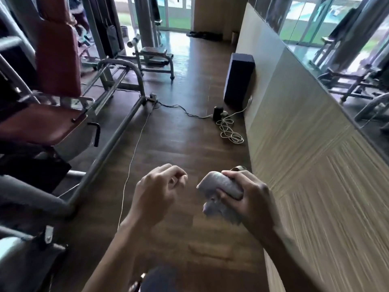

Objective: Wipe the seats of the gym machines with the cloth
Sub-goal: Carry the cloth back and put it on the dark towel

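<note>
Head view: one cam, looking down the aisle.
R hand (250, 197): fingers wrapped tight round the grey cloth (221, 185), bunched, tail hanging under the fist. It's right of the red seat (42, 123), well apart, over the floor (179, 144).
L hand (155, 192): fingers loosely curled, nothing in 'em. Sits betw. cloth & seat, nearer the seat.
Red seat: left & ahead of both hands, untouched. Red backrest (56, 60) upright above it.
Key gap: cloth's on the far side, so I'd say the R hand must swing left past the L hand to reach the pad.
Also: dark speaker box (239, 79) & white cable coil (229, 131), right of the seat, across the aisle by the wall (305, 165).
Stage: approach, I reckon. No wiping yet.
</note>
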Action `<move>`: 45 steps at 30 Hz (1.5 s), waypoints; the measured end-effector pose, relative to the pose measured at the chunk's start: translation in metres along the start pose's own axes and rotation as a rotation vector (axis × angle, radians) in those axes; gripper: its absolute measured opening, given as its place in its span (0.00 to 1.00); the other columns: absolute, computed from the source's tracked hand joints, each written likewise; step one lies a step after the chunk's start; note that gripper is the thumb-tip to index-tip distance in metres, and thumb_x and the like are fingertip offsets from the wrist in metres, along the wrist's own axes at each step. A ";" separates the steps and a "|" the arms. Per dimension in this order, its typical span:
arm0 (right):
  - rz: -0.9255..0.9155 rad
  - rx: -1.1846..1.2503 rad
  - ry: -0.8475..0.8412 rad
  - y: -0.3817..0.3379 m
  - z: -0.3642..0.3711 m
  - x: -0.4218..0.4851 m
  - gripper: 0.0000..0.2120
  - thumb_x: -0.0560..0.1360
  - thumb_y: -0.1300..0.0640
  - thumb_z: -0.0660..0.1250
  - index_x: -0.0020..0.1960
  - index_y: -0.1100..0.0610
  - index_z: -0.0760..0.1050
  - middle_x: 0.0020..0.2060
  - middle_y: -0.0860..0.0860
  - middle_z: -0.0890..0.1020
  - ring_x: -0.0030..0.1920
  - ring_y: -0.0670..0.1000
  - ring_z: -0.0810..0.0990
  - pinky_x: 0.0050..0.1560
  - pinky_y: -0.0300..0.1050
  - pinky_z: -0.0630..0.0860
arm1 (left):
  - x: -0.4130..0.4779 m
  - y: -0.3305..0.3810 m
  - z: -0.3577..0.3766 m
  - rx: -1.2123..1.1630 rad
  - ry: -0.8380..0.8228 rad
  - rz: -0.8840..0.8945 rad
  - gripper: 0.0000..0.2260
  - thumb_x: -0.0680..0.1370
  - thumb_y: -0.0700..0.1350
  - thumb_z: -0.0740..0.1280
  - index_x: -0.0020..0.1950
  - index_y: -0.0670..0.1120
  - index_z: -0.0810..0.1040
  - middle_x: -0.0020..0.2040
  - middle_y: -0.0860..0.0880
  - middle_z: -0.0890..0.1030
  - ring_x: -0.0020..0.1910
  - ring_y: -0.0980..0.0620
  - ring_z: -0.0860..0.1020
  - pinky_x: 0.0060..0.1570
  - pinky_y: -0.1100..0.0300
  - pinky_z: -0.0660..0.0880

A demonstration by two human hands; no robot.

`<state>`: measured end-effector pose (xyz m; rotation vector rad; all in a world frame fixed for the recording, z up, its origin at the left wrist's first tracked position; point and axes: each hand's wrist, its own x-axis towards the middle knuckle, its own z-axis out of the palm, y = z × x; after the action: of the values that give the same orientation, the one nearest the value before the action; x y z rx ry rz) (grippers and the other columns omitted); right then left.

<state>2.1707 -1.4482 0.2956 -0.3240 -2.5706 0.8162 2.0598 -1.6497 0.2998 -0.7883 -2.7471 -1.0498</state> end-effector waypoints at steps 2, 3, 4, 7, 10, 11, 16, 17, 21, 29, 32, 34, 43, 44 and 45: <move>0.005 0.012 -0.006 0.012 0.010 0.034 0.20 0.69 0.40 0.70 0.60 0.45 0.80 0.52 0.39 0.81 0.51 0.42 0.81 0.51 0.47 0.79 | 0.034 -0.009 0.009 -0.006 -0.005 -0.002 0.04 0.78 0.54 0.68 0.46 0.56 0.79 0.44 0.61 0.79 0.42 0.60 0.77 0.43 0.57 0.76; 0.007 0.018 -0.009 0.017 0.015 0.053 0.20 0.70 0.41 0.71 0.60 0.45 0.80 0.52 0.39 0.81 0.51 0.42 0.81 0.51 0.47 0.79 | 0.054 -0.015 0.013 -0.007 -0.004 -0.004 0.03 0.78 0.54 0.68 0.46 0.56 0.79 0.43 0.61 0.79 0.42 0.60 0.77 0.43 0.57 0.75; 0.006 0.018 -0.012 0.022 0.021 0.075 0.20 0.70 0.42 0.72 0.60 0.46 0.80 0.52 0.40 0.81 0.51 0.42 0.82 0.51 0.47 0.79 | 0.075 -0.022 0.017 -0.005 -0.005 -0.005 0.03 0.78 0.54 0.68 0.46 0.56 0.79 0.43 0.61 0.79 0.42 0.60 0.77 0.43 0.57 0.75; 0.025 0.014 0.016 0.034 0.039 0.143 0.20 0.69 0.44 0.74 0.60 0.45 0.80 0.53 0.39 0.81 0.51 0.41 0.81 0.52 0.47 0.79 | 0.146 -0.047 0.022 -0.015 0.002 0.008 0.04 0.78 0.54 0.68 0.45 0.57 0.79 0.43 0.61 0.79 0.42 0.60 0.77 0.43 0.57 0.76; 0.069 0.032 0.065 0.041 0.061 0.216 0.19 0.69 0.45 0.75 0.60 0.45 0.80 0.53 0.37 0.81 0.53 0.40 0.81 0.52 0.47 0.79 | 0.226 -0.072 0.020 -0.019 -0.017 0.056 0.03 0.78 0.54 0.69 0.45 0.57 0.79 0.43 0.61 0.79 0.42 0.60 0.77 0.42 0.57 0.76; 0.072 0.037 0.073 0.044 0.069 0.240 0.19 0.69 0.46 0.75 0.60 0.44 0.80 0.53 0.37 0.82 0.53 0.40 0.81 0.52 0.47 0.79 | 0.252 -0.081 0.021 -0.014 -0.019 0.070 0.03 0.77 0.54 0.69 0.45 0.57 0.79 0.43 0.61 0.79 0.42 0.60 0.77 0.42 0.57 0.76; 0.096 0.025 0.077 0.063 0.113 0.360 0.18 0.69 0.46 0.76 0.59 0.44 0.80 0.51 0.38 0.82 0.51 0.41 0.81 0.53 0.46 0.79 | 0.381 -0.122 0.037 -0.006 -0.038 0.102 0.03 0.77 0.54 0.68 0.46 0.57 0.79 0.44 0.61 0.79 0.43 0.59 0.77 0.44 0.56 0.76; 0.104 0.020 0.071 0.067 0.122 0.384 0.19 0.69 0.46 0.76 0.59 0.43 0.80 0.50 0.38 0.82 0.51 0.41 0.81 0.53 0.46 0.79 | 0.406 -0.131 0.041 -0.014 -0.044 0.103 0.04 0.77 0.54 0.68 0.46 0.56 0.79 0.44 0.61 0.79 0.43 0.59 0.77 0.44 0.56 0.76; 0.100 0.009 0.056 0.095 0.157 0.487 0.19 0.69 0.46 0.76 0.58 0.43 0.80 0.50 0.39 0.82 0.51 0.40 0.81 0.53 0.47 0.78 | 0.510 -0.161 0.063 -0.019 -0.049 0.099 0.04 0.78 0.54 0.68 0.47 0.56 0.80 0.44 0.60 0.80 0.43 0.59 0.77 0.45 0.57 0.75; 0.068 0.070 0.100 0.162 0.220 0.734 0.18 0.70 0.46 0.75 0.58 0.45 0.80 0.49 0.41 0.82 0.51 0.42 0.81 0.54 0.48 0.78 | 0.740 -0.216 0.124 -0.007 -0.005 0.006 0.05 0.78 0.55 0.67 0.47 0.56 0.79 0.44 0.60 0.80 0.42 0.58 0.78 0.45 0.56 0.77; 0.067 0.064 0.098 0.180 0.240 0.825 0.17 0.70 0.45 0.75 0.58 0.45 0.80 0.49 0.41 0.82 0.50 0.42 0.80 0.54 0.47 0.78 | 0.830 -0.235 0.137 -0.019 0.006 -0.009 0.06 0.78 0.55 0.66 0.47 0.55 0.79 0.44 0.59 0.81 0.42 0.57 0.79 0.45 0.55 0.77; 0.063 0.066 0.078 0.194 0.253 0.880 0.17 0.70 0.45 0.74 0.58 0.44 0.80 0.48 0.43 0.83 0.49 0.43 0.81 0.53 0.47 0.78 | 0.884 -0.249 0.144 -0.001 0.011 -0.028 0.06 0.78 0.55 0.66 0.48 0.55 0.80 0.45 0.58 0.82 0.43 0.54 0.80 0.46 0.54 0.77; 0.070 0.044 0.046 0.253 0.317 1.122 0.19 0.69 0.42 0.73 0.59 0.43 0.80 0.49 0.41 0.82 0.50 0.43 0.81 0.52 0.48 0.78 | 1.141 -0.315 0.185 0.028 -0.029 0.056 0.05 0.78 0.53 0.68 0.47 0.54 0.80 0.45 0.57 0.82 0.44 0.54 0.80 0.43 0.57 0.75; 0.074 0.041 0.042 0.257 0.323 1.148 0.19 0.70 0.42 0.73 0.59 0.43 0.80 0.49 0.41 0.82 0.50 0.43 0.81 0.52 0.48 0.78 | 1.169 -0.320 0.188 0.024 -0.048 0.073 0.05 0.78 0.54 0.67 0.48 0.54 0.80 0.45 0.58 0.82 0.44 0.54 0.80 0.44 0.55 0.77; 0.076 0.039 0.038 0.262 0.329 1.173 0.18 0.70 0.42 0.74 0.59 0.43 0.80 0.49 0.40 0.82 0.50 0.43 0.81 0.52 0.49 0.78 | 1.198 -0.326 0.191 0.017 -0.063 0.087 0.06 0.78 0.55 0.66 0.48 0.54 0.80 0.45 0.59 0.82 0.44 0.55 0.80 0.44 0.55 0.77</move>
<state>1.0070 -1.0026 0.2748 -0.4235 -2.5170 0.8783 0.8826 -1.2129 0.2784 -0.9446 -2.7413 -1.0008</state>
